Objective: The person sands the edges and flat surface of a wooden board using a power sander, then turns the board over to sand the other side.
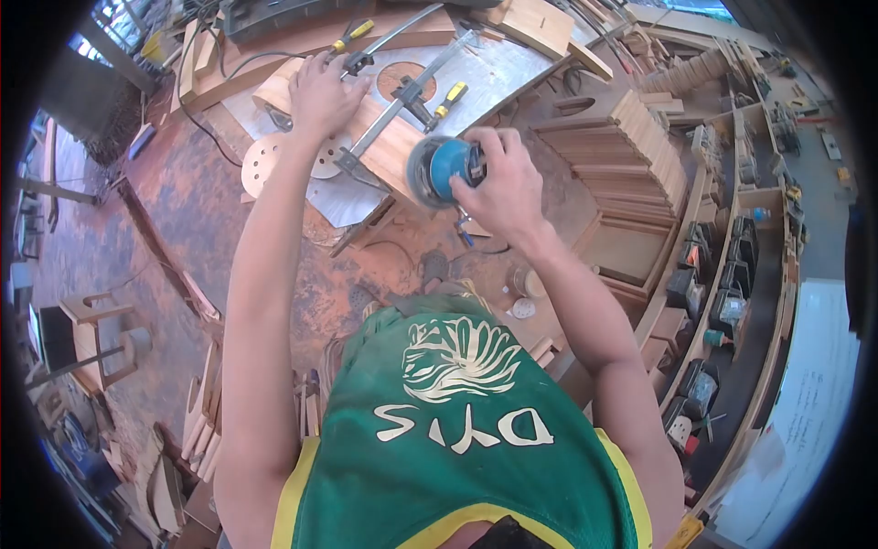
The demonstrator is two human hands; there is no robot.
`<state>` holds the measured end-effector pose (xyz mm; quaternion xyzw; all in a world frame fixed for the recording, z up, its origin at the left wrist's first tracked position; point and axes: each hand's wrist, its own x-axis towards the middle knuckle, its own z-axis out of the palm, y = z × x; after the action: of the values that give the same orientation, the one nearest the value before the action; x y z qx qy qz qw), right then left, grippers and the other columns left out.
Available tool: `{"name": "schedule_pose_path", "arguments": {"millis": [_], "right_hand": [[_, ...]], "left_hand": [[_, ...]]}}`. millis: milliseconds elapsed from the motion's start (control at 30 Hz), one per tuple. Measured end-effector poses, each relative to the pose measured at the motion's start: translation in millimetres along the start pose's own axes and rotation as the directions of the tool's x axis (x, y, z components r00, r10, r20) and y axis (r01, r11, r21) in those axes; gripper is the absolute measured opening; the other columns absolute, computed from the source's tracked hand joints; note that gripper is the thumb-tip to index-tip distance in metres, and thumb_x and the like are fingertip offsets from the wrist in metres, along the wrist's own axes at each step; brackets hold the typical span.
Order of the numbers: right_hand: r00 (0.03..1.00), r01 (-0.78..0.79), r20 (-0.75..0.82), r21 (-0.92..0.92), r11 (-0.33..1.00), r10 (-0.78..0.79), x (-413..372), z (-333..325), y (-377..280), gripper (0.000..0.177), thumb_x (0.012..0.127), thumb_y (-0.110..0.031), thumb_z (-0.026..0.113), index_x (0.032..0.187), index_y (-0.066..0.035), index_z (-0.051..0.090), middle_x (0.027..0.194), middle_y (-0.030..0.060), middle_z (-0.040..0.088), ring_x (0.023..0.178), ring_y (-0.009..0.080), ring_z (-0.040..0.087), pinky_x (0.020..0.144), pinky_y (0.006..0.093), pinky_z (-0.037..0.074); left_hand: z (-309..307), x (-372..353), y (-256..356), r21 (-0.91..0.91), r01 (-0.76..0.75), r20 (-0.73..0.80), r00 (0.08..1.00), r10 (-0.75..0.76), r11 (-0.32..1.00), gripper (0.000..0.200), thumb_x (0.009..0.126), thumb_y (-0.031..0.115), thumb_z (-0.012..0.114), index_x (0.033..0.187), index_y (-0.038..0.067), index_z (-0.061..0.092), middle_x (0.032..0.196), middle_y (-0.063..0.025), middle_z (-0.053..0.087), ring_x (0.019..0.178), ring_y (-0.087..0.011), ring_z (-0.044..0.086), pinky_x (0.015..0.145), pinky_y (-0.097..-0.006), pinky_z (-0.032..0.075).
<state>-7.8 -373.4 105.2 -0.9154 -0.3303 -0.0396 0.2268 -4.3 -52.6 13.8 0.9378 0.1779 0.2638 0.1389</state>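
Observation:
My right hand [503, 178] is wrapped round a blue sander [446, 171], whose round pad lies against the near right end of a wooden piece [389, 151]. Two bar clamps [389, 114] with yellow-and-black handles cross that piece on the workbench [489, 78]. My left hand [325, 96] rests on the far left part of the wood, next to one clamp, its fingers spread. Round discs with holes [262, 165] lie at the bench's left edge, partly under my left forearm.
Stacked wooden panels [613, 151] stand to the right of the bench. Farther right, a long shelf [732, 229] holds tools and cases. A wooden stool [96, 339] stands at the left on the dusty floor. A black cable [197, 123] runs by the bench's left side.

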Motion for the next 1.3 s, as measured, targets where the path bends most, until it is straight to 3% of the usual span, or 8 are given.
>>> {"name": "schedule_pose_path", "arguments": {"millis": [67, 167, 367, 467, 667, 833, 1100, 1300], "right_hand": [[0.999, -0.039, -0.026, -0.044, 0.998, 0.038, 12.7, -1.8, 6.2, 0.055, 0.079, -0.026, 0.085, 0.128, -0.018, 0.064, 0.122, 0.0154, 0.060, 0.112, 0.0392, 0.066, 0.090, 0.0518, 0.058], [0.997, -0.083, -0.003, -0.071, 0.994, 0.083, 19.4, -3.3, 7.8, 0.053, 0.078, -0.026, 0.085, 0.125, -0.018, 0.064, 0.120, 0.0150, 0.062, 0.108, 0.0380, 0.068, 0.090, 0.0501, 0.058], [1.000, 0.013, -0.002, -0.129, 0.992, -0.013, 4.5, -1.7, -18.0, 0.052, 0.079, -0.027, 0.083, 0.126, -0.017, 0.064, 0.118, 0.0155, 0.062, 0.106, 0.0395, 0.068, 0.089, 0.0522, 0.058], [0.998, -0.060, 0.004, -0.188, 0.980, 0.062, 36.2, -4.7, -11.1, 0.050, 0.079, -0.027, 0.083, 0.125, -0.017, 0.064, 0.116, 0.0168, 0.062, 0.104, 0.0394, 0.069, 0.087, 0.0527, 0.059], [0.994, 0.053, 0.103, -0.187, 0.981, -0.034, 12.6, -8.1, -34.0, 0.050, 0.080, -0.026, 0.083, 0.125, -0.017, 0.064, 0.119, 0.0171, 0.060, 0.109, 0.0392, 0.067, 0.088, 0.0516, 0.060], [0.999, 0.033, 0.004, -0.243, 0.969, -0.033, 39.1, -1.5, -23.4, 0.051, 0.080, -0.027, 0.083, 0.126, -0.018, 0.063, 0.121, 0.0176, 0.060, 0.109, 0.0405, 0.067, 0.089, 0.0530, 0.060], [0.997, 0.047, 0.057, -0.086, 0.995, -0.042, 8.9, -2.1, -36.0, 0.051, 0.080, -0.028, 0.083, 0.127, -0.020, 0.064, 0.117, 0.0160, 0.062, 0.108, 0.0389, 0.069, 0.090, 0.0515, 0.059], [0.990, -0.138, -0.043, -0.088, 0.987, 0.135, 20.5, -0.5, 3.0, 0.054, 0.079, -0.030, 0.084, 0.127, -0.018, 0.063, 0.118, 0.0134, 0.063, 0.107, 0.0354, 0.070, 0.091, 0.0490, 0.058]], "left_hand": [[8.4, 5.1, 5.8, 0.166, 0.037, 0.183, 0.981, -0.067, 0.985, 0.081, 0.096, 0.058, 0.066, 0.158, 0.009, 0.051, 0.161, -0.0189, 0.051, 0.151, -0.0375, 0.044, 0.124, -0.0589, 0.030], [12.0, 5.5, 14.1, 0.269, 0.053, 0.243, 0.962, -0.121, 0.962, 0.088, 0.098, 0.060, 0.059, 0.166, 0.010, 0.037, 0.169, -0.0183, 0.042, 0.157, -0.0415, 0.034, 0.126, -0.0632, 0.023], [20.9, 2.4, 14.6, 0.287, 0.059, 0.188, 0.975, -0.117, 0.956, 0.084, 0.101, 0.059, 0.050, 0.167, 0.009, 0.037, 0.170, -0.0185, 0.041, 0.158, -0.0439, 0.032, 0.127, -0.0634, 0.021], [17.3, 1.7, 15.9, 0.269, 0.053, 0.188, 0.976, -0.106, 0.962, 0.084, 0.101, 0.059, 0.051, 0.167, 0.008, 0.037, 0.169, -0.0187, 0.043, 0.158, -0.0444, 0.032, 0.126, -0.0636, 0.021], [21.5, 0.4, 14.5, 0.273, 0.043, 0.140, 0.987, -0.084, 0.961, 0.081, 0.100, 0.056, 0.054, 0.163, 0.006, 0.042, 0.167, -0.0170, 0.045, 0.156, -0.0454, 0.034, 0.124, -0.0638, 0.025], [15.9, 1.2, 16.8, 0.235, 0.042, 0.151, 0.985, -0.079, 0.971, 0.080, 0.099, 0.054, 0.055, 0.162, 0.006, 0.042, 0.166, -0.0130, 0.047, 0.155, -0.0454, 0.035, 0.122, -0.0646, 0.027], [12.8, 2.3, 20.7, 0.228, 0.048, 0.169, 0.982, -0.088, 0.972, 0.081, 0.099, 0.055, 0.056, 0.162, 0.005, 0.042, 0.164, -0.0120, 0.050, 0.153, -0.0453, 0.038, 0.122, -0.0650, 0.027], [23.2, 1.3, 14.9, 0.213, 0.041, 0.125, 0.990, -0.069, 0.976, 0.080, 0.100, 0.057, 0.054, 0.160, 0.005, 0.044, 0.166, -0.0133, 0.049, 0.156, -0.0464, 0.035, 0.123, -0.0667, 0.026]]}}
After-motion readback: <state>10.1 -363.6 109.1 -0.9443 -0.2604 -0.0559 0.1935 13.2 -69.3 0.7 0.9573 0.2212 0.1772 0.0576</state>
